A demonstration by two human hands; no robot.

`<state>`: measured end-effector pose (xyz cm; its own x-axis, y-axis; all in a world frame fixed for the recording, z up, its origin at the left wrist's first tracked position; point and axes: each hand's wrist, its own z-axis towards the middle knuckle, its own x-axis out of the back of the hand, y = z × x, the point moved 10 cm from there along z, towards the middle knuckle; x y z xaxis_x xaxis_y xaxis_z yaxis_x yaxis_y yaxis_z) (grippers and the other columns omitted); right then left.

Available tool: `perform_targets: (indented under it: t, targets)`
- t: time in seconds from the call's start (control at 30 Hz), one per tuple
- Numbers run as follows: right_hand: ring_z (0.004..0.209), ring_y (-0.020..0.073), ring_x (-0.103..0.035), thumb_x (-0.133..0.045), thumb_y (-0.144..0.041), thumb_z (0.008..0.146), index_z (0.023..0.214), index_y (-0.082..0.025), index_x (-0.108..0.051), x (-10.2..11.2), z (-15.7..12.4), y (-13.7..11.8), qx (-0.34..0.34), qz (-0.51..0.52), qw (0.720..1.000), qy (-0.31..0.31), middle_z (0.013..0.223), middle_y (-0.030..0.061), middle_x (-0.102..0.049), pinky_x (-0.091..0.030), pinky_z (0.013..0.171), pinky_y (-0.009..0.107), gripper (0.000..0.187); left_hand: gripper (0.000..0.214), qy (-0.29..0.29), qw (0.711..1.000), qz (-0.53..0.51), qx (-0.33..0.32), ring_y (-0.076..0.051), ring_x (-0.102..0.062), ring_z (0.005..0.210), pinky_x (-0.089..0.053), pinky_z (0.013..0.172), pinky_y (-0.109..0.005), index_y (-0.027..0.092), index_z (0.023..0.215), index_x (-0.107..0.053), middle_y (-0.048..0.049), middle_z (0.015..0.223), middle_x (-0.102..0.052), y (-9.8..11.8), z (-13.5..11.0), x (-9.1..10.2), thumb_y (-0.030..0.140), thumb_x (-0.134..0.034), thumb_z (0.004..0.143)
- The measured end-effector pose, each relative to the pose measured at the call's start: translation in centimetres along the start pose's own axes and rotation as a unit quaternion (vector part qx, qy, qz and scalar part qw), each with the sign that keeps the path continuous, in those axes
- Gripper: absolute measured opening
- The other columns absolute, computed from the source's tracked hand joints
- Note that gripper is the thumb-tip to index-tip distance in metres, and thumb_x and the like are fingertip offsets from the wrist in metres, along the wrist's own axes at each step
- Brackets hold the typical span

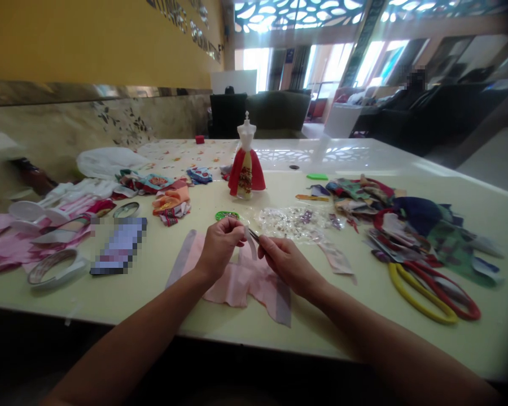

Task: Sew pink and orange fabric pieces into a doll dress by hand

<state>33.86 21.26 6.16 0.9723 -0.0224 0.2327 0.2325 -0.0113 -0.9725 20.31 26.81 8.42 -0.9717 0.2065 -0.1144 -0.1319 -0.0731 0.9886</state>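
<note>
My left hand [220,243] pinches a small pale strip of fabric or tape [250,243] above a pink cloth piece [237,282] lying on the table. Close beside it, my right hand [285,262] is closed on a thin dark tool [254,235], perhaps tweezers, whose tip meets the strip. Both hands hover near the table's front edge. Behind them stands a small white mannequin [246,163] wearing a red and yellow dress. A clear bag of beads [294,221] and a green sequin patch [227,215] lie just beyond my hands.
Red and yellow scissors [432,290] lie at the right front, beside a heap of coloured fabric scraps [410,225]. Tape rolls [55,268], pink cloth [4,242] and folded fabrics [171,203] crowd the left. A person sits far back right.
</note>
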Motion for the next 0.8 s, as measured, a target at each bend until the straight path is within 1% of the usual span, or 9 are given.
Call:
perform_targets:
  t: [0.13,0.3,0.4,0.47,0.53,0.67,0.7,0.8]
  targets:
    - [0.041,0.0072,-0.025,-0.046,-0.066,0.091,0.066,-0.018,-0.057,-0.2,0.0,0.2,-0.014,0.006,1.000,-0.014,0.045,-0.0065,-0.033,-0.017,0.042,0.023,0.055,0.015,-0.005,1.000,-0.018,0.024,-0.010,-0.059,0.063,-0.052,0.064,-0.023,0.015,0.072,-0.059,0.0018,0.068,-0.062,-0.5,-0.1,-0.2,0.028,-0.067,0.070]
    - [0.041,0.0068,-0.024,-0.047,-0.066,0.090,0.067,-0.018,-0.057,-0.3,0.0,0.2,-0.023,0.027,0.999,-0.022,0.045,-0.0072,-0.032,-0.016,0.041,0.023,0.054,0.018,-0.001,0.998,-0.047,0.052,-0.010,-0.060,0.062,-0.052,0.065,-0.024,0.015,0.072,-0.058,0.0015,0.067,-0.062,-1.2,0.0,-0.1,0.029,-0.068,0.068]
    - [0.041,0.0069,-0.022,-0.047,-0.067,0.090,0.067,-0.018,-0.056,-0.7,-0.1,0.5,-0.039,0.047,0.997,-0.038,0.046,-0.0078,-0.030,-0.015,0.042,0.023,0.054,0.019,0.023,0.996,-0.062,0.056,-0.010,-0.059,0.060,-0.052,0.062,-0.023,0.016,0.071,-0.057,0.0021,0.065,-0.061,-1.2,0.4,0.7,0.030,-0.069,0.065]
    - [0.042,0.0072,-0.021,-0.046,-0.067,0.090,0.068,-0.018,-0.056,-0.8,-0.1,0.5,-0.037,0.049,0.997,-0.041,0.046,-0.0078,-0.029,-0.015,0.042,0.023,0.055,0.020,0.043,0.995,-0.066,0.055,-0.010,-0.059,0.060,-0.051,0.060,-0.022,0.016,0.071,-0.057,0.0024,0.064,-0.060,-1.1,0.7,1.3,0.030,-0.069,0.064]
    - [0.043,0.0076,-0.023,-0.046,-0.067,0.091,0.068,-0.018,-0.056,-0.4,-0.1,0.2,-0.015,0.033,0.999,-0.026,0.046,-0.0070,-0.031,-0.015,0.043,0.024,0.055,0.020,0.053,0.996,-0.061,0.045,-0.010,-0.059,0.060,-0.051,0.059,-0.022,0.016,0.071,-0.057,0.0025,0.064,-0.060,-0.9,0.9,1.7,0.030,-0.069,0.065]
    - [0.047,0.0093,-0.031,-0.047,-0.064,0.093,0.070,-0.019,-0.057,1.3,-0.2,-1.5,0.069,-0.002,0.997,0.039,0.051,-0.0045,-0.037,-0.020,0.046,0.025,0.052,0.017,0.065,0.997,-0.029,0.005,-0.010,-0.059,0.060,-0.051,0.057,-0.022,0.015,0.074,-0.057,0.0025,0.064,-0.060,-0.5,0.9,1.9,0.028,-0.067,0.069]
    - [0.048,0.0097,-0.032,-0.047,-0.063,0.093,0.070,-0.019,-0.057,1.6,-0.3,-1.8,0.082,-0.008,0.995,0.048,0.052,-0.0042,-0.037,-0.021,0.047,0.025,0.051,0.017,0.065,0.998,-0.019,-0.004,-0.011,-0.060,0.060,-0.051,0.057,-0.022,0.015,0.075,-0.057,0.0025,0.064,-0.061,-0.4,0.8,1.9,0.028,-0.067,0.070]
    - [0.049,0.0102,-0.033,-0.045,-0.061,0.095,0.070,-0.019,-0.058,1.3,-0.4,-2.0,0.084,-0.021,0.996,0.033,0.052,-0.0041,-0.038,-0.022,0.048,0.025,0.051,0.016,0.056,0.998,0.005,-0.020,-0.010,-0.060,0.059,-0.051,0.056,-0.022,0.015,0.076,-0.056,0.0027,0.065,-0.061,-0.2,0.6,1.6,0.028,-0.067,0.073]
